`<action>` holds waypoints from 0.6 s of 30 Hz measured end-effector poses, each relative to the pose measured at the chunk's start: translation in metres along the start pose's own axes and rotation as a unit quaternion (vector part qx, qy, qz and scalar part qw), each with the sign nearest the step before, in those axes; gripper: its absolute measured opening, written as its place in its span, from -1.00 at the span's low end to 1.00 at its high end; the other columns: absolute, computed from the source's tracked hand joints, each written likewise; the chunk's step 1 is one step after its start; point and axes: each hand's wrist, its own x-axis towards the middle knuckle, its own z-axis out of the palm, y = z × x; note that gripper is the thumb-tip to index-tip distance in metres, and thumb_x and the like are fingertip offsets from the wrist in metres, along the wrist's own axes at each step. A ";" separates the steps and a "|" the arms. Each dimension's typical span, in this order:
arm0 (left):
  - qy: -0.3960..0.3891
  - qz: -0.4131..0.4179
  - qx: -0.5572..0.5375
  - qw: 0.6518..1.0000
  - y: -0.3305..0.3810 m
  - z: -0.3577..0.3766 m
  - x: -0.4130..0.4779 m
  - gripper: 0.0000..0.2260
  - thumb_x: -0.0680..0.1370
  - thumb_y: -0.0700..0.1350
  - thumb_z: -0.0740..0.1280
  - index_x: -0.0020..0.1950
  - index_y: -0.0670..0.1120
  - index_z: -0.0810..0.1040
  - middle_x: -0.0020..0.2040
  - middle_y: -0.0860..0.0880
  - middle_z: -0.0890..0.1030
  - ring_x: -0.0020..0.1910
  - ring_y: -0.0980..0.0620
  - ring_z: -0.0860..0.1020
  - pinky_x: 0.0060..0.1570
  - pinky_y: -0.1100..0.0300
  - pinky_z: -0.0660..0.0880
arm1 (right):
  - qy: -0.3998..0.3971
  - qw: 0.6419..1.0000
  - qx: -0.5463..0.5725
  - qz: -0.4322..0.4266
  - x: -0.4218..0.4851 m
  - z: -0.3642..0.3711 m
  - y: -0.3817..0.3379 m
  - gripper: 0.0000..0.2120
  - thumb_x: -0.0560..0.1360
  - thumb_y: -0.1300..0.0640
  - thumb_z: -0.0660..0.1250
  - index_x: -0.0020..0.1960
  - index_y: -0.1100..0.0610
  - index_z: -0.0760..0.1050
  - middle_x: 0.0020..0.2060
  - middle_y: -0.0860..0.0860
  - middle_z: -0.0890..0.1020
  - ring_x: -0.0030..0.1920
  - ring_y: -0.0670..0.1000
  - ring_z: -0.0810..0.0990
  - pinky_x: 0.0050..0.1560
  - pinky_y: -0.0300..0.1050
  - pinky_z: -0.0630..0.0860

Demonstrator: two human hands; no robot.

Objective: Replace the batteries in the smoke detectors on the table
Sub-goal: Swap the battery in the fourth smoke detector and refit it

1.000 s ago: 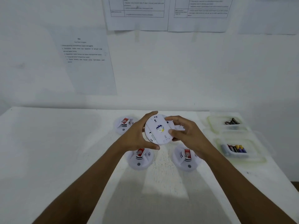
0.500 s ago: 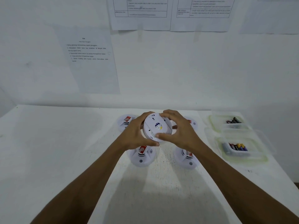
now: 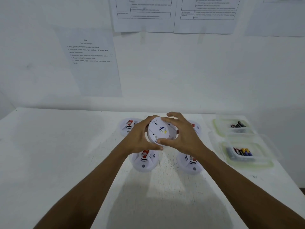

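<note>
Five smoke detectors counted. The held detector is above the table, back face toward the camera. Left hand grips its left rim; right hand grips its right rim, fingers curled over. Around it, on the table: far-left detector, far-right detector, near-left detector, near-right detector. Well to its right: far tray and near tray, batteries in each.
</note>
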 end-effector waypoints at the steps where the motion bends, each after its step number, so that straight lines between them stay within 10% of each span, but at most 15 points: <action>1: 0.000 -0.005 -0.001 1.000 0.000 0.001 0.001 -0.26 0.21 0.01 0.60 0.25 0.30 0.27 0.12 0.34 0.46 0.11 0.47 0.44 -0.01 0.60 0.37 | 0.010 1.000 -0.015 -0.005 0.001 -0.001 0.000 -0.30 0.28 -0.16 0.57 0.35 -0.02 0.47 0.31 -0.16 0.37 0.23 -0.18 0.37 0.15 -0.18 0.45; 7: 0.001 0.003 -0.023 1.000 -0.004 0.000 0.005 -0.28 0.24 0.00 0.58 0.32 0.20 0.34 0.19 0.26 0.51 0.15 0.40 0.48 0.05 0.55 0.40 | 0.084 0.978 -0.158 -0.106 0.008 0.010 -0.008 -0.61 0.32 -0.13 0.41 0.06 0.04 0.67 0.02 -0.06 0.70 0.01 0.00 0.63 0.05 0.11 0.51; 11: 0.026 -0.011 -0.031 0.999 -0.019 -0.011 0.005 -0.23 0.21 0.03 0.63 0.36 0.06 0.40 0.21 0.17 0.57 0.19 0.17 0.55 0.12 0.32 0.52 | 0.149 0.970 -0.135 -0.135 0.015 0.007 -0.011 -0.73 0.44 -0.03 0.30 -0.06 0.08 0.71 -0.18 -0.07 0.74 -0.22 -0.09 0.66 0.00 -0.20 0.48; 18: 0.065 -0.031 -0.020 0.997 -0.045 -0.044 -0.008 -0.20 0.19 -0.04 0.66 0.37 0.06 0.39 0.23 0.17 0.55 0.23 0.17 0.52 0.13 0.36 0.49 | 0.092 0.995 -0.036 0.021 0.052 -0.007 0.034 -0.83 0.51 0.30 0.33 -0.02 0.12 0.67 -0.16 -0.05 0.72 -0.16 -0.12 0.65 -0.07 -0.30 0.51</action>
